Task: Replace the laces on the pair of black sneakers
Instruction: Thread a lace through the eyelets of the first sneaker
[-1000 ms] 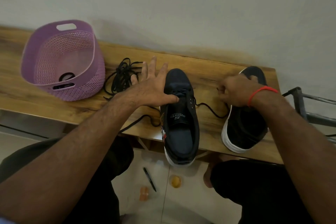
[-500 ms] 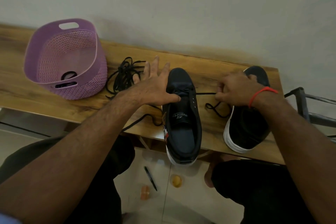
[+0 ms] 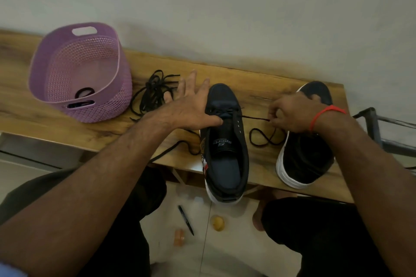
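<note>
Wooden bench [image 3: 258, 83], purple basket [image 3: 108, 105], loose black laces [image 3: 153, 92], two black sneakers [image 3: 225, 141]

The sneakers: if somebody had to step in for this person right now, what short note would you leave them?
Left hand: open, thumb pressing the near sneaker at its lowest eyelets to steady it.
Right hand: pinching the lace, drawn taut out of the sneaker's right side; its slack loops on the table between the shoes.
Second sneaker: to the right, partly under the right wrist; no lace seen in it.
Loose pile of black laces beside the purple basket.
Done: lace started at the lowest eyelets. Left: the remaining eyelets, then the other shoe.
</note>
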A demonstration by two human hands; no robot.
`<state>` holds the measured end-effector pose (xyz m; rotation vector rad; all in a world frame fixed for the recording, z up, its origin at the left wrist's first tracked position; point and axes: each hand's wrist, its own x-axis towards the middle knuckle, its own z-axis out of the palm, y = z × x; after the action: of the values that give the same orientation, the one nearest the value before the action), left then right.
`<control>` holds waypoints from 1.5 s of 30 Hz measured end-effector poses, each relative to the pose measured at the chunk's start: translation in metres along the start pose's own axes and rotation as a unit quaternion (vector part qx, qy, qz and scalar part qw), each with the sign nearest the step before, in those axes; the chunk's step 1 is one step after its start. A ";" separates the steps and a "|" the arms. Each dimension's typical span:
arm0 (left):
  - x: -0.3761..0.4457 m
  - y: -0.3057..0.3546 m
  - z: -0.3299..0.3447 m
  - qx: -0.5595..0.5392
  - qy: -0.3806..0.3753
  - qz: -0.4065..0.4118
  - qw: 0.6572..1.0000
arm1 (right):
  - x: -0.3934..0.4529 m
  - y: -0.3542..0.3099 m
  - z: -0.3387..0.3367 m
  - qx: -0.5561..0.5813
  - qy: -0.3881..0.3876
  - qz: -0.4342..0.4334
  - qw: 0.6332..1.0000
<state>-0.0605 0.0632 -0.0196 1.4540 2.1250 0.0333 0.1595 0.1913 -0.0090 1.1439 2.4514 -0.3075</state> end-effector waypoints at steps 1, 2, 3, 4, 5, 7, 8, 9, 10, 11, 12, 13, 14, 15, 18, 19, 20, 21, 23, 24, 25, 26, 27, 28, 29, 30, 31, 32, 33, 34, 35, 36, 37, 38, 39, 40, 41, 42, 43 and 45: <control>0.000 0.000 0.000 0.000 0.000 0.001 1.000 | 0.001 -0.003 0.001 0.020 0.010 -0.017 1.000; -0.001 0.001 -0.001 0.001 -0.001 0.003 1.000 | 0.003 -0.009 0.002 0.048 0.023 -0.042 0.998; -0.002 0.001 -0.001 0.002 -0.004 0.003 1.000 | 0.005 -0.015 0.003 0.075 0.040 -0.066 0.994; -0.002 0.001 -0.002 0.002 -0.008 0.000 1.000 | 0.006 -0.021 0.004 0.091 0.059 -0.085 0.990; -0.001 -0.001 -0.002 0.000 -0.012 -0.004 1.000 | 0.008 -0.027 0.004 0.096 0.075 -0.098 0.988; -0.001 -0.008 -0.008 -0.011 -0.019 -0.017 1.000 | 0.009 -0.035 0.007 0.094 0.093 -0.104 0.986; -0.002 -0.014 -0.013 -0.028 -0.024 -0.017 0.999 | 0.010 -0.036 0.009 0.095 0.093 -0.104 0.986; -0.002 -0.020 -0.017 -0.047 -0.032 -0.013 0.998 | 0.009 -0.037 0.010 0.097 0.090 -0.104 0.986; -0.002 -0.024 -0.020 -0.058 -0.041 -0.003 0.997 | 0.009 -0.037 0.011 0.099 0.085 -0.102 0.986; -0.002 -0.027 -0.021 -0.061 -0.045 0.010 0.997 | 0.008 -0.037 0.011 0.104 0.080 -0.101 0.986; -0.001 -0.029 -0.021 -0.058 -0.045 0.020 0.997 | 0.007 -0.038 0.011 0.109 0.078 -0.101 0.986; 0.000 -0.028 -0.020 -0.055 -0.038 0.027 0.997 | 0.007 -0.039 0.011 0.112 0.079 -0.102 0.985; 0.001 -0.026 -0.018 -0.051 -0.028 0.030 0.998 | 0.007 -0.039 0.011 0.112 0.083 -0.105 0.985; 0.003 -0.024 -0.014 -0.043 -0.016 0.033 0.998 | 0.007 -0.040 0.011 0.112 0.085 -0.109 0.984; -0.001 -0.016 -0.009 -0.009 0.014 0.029 0.999 | 0.007 -0.040 0.011 0.121 0.094 -0.116 0.981; -0.002 -0.014 -0.008 -0.001 0.023 0.029 0.999 | 0.007 -0.040 0.011 0.122 0.095 -0.117 0.981; -0.003 -0.012 -0.007 0.007 0.028 0.029 0.999 | 0.007 -0.040 0.012 0.120 0.098 -0.118 0.981; -0.005 -0.011 -0.007 0.012 0.029 0.030 0.999 | 0.007 -0.041 0.012 0.117 0.101 -0.120 0.981; -0.007 -0.011 -0.010 0.023 0.028 0.025 0.999 | 0.006 -0.042 0.011 0.110 0.101 -0.126 0.981; -0.007 -0.013 -0.012 0.031 0.026 0.014 0.999 | 0.005 -0.040 0.009 0.104 0.099 -0.125 0.982; -0.008 -0.016 -0.016 0.034 0.027 0.002 0.999 | 0.004 -0.036 0.006 0.095 0.095 -0.120 0.984; -0.007 -0.022 -0.019 0.031 0.030 -0.009 0.999 | 0.003 -0.031 0.003 0.085 0.090 -0.113 0.986; -0.006 -0.027 -0.021 0.024 0.027 -0.014 0.999 | 0.003 -0.025 0.000 0.081 0.085 -0.107 0.987; -0.005 -0.031 -0.023 0.012 0.022 -0.012 1.000 | 0.002 -0.020 -0.002 0.086 0.080 -0.103 0.988; -0.005 -0.032 -0.023 0.004 0.013 -0.005 1.000 | 0.002 -0.017 -0.003 0.097 0.077 -0.103 0.987; -0.004 -0.031 -0.022 -0.002 0.007 0.004 1.000 | 0.002 -0.016 -0.003 0.110 0.077 -0.105 0.985; -0.006 -0.026 -0.020 -0.003 0.003 0.011 1.000 | 0.002 -0.018 -0.002 0.119 0.077 -0.106 0.984; -0.006 -0.021 -0.017 0.000 0.004 0.014 1.000 | 0.003 -0.021 -0.001 0.120 0.075 -0.108 0.984; -0.007 -0.016 -0.014 0.004 0.007 0.020 1.000 | 0.004 -0.025 0.001 0.115 0.074 -0.110 0.985; -0.007 -0.011 -0.011 0.005 0.010 0.027 1.000 | 0.005 -0.029 0.004 0.106 0.074 -0.111 0.985; -0.008 -0.007 -0.009 0.006 0.013 0.035 0.999 | 0.007 -0.032 0.007 0.098 0.076 -0.114 0.986; -0.008 -0.006 -0.008 0.006 0.016 0.040 0.999 | 0.007 -0.036 0.009 0.093 0.077 -0.116 0.986; -0.008 -0.006 -0.008 0.006 0.015 0.045 0.999 | 0.008 -0.038 0.011 0.092 0.077 -0.118 0.986; -0.008 -0.007 -0.008 0.005 0.013 0.045 0.999 | 0.008 -0.040 0.011 0.095 0.076 -0.120 0.985; -0.007 -0.008 -0.009 0.006 0.010 0.044 0.999 | 0.008 -0.041 0.012 0.097 0.078 -0.124 0.984; -0.007 -0.009 -0.009 0.008 0.012 0.041 0.999 | 0.007 -0.041 0.011 0.097 0.080 -0.128 0.984; -0.007 -0.010 -0.011 0.014 0.015 0.037 0.999 | 0.006 -0.039 0.009 0.095 0.081 -0.129 0.984; -0.006 -0.012 -0.012 0.020 0.021 0.030 0.999 | 0.006 -0.037 0.007 0.093 0.080 -0.128 0.984; -0.006 -0.014 -0.014 0.026 0.024 0.022 0.999 | 0.005 -0.034 0.005 0.092 0.080 -0.126 0.984; -0.006 -0.016 -0.015 0.033 0.022 0.006 0.999 | 0.005 -0.030 0.003 0.101 0.082 -0.125 0.984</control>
<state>-0.0797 0.0560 -0.0095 1.5180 2.1717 -0.0007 0.1343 0.1746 -0.0137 0.9723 2.7669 -0.5679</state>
